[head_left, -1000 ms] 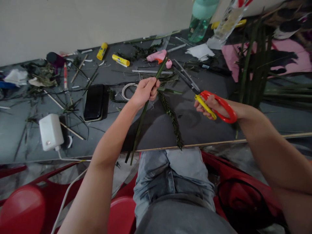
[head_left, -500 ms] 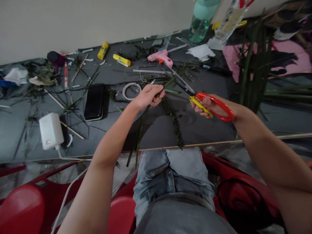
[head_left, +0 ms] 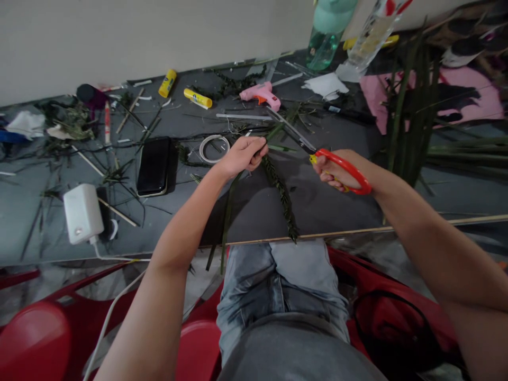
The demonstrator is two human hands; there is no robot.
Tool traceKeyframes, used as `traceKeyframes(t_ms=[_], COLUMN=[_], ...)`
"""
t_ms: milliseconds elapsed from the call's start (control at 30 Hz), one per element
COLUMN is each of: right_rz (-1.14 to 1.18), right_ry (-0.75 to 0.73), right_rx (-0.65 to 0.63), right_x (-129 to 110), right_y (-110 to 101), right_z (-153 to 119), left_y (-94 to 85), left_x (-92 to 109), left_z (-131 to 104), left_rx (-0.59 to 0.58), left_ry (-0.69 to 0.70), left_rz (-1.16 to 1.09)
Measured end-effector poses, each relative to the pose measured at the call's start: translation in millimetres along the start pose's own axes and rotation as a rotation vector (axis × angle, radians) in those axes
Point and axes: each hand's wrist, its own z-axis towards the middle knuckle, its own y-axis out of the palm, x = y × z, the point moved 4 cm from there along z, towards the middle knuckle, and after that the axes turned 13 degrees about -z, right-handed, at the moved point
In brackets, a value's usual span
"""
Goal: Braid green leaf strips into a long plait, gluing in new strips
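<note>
My left hand (head_left: pixel 246 155) is closed on narrow green leaf strips (head_left: pixel 282 148) whose ends stick out past the fingertips. Long strips also hang below that hand over the table edge. In my right hand (head_left: pixel 337 169) are scissors (head_left: pixel 342 168) with red and yellow handles. Their blades point up and left, beside the leaf ends; whether they touch a strip I cannot tell. A dark green braided leaf strand (head_left: pixel 282 196) runs down from near my left hand to the table edge. A roll of white tape (head_left: pixel 215 149) lies just left of that hand.
A phone (head_left: pixel 154 166) and a white power bank (head_left: pixel 83 213) with a cable lie at left. Behind are yellow glue sticks (head_left: pixel 197 99), a pink glue gun (head_left: pixel 262 96) and a green bottle (head_left: pixel 326 39). Long leaves (head_left: pixel 415 116) cover pink paper (head_left: pixel 482 95) at right.
The scissors' handles have closed together and my right hand has turned slightly, bringing the blades nearer each other. My left hand stays in place.
</note>
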Motion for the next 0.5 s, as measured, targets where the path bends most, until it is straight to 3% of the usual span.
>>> traceKeyframes(t_ms=[100, 167, 333, 500], right_rz=[0.029, -0.043, -0.741, -0.729], right_ry=[0.113, 0.107, 0.130, 0.163], right_rx=[0.155, 0.253, 0.516, 0.661], right_x=[5, 9, 18, 20], right_y=[-14, -28, -61, -70], right_z=[8, 17, 42, 36], left_y=[-2.2, -4.3, -14.9, -28.8], left_x=[0, 1, -3, -5], left_z=[1, 1, 6, 10], left_rx=[0.006, 0.023, 0.150, 0.244], left_ry=[0.016, 0.046, 0.071, 0.148], left_rz=[-0.006, -0.021, -0.030, -0.020])
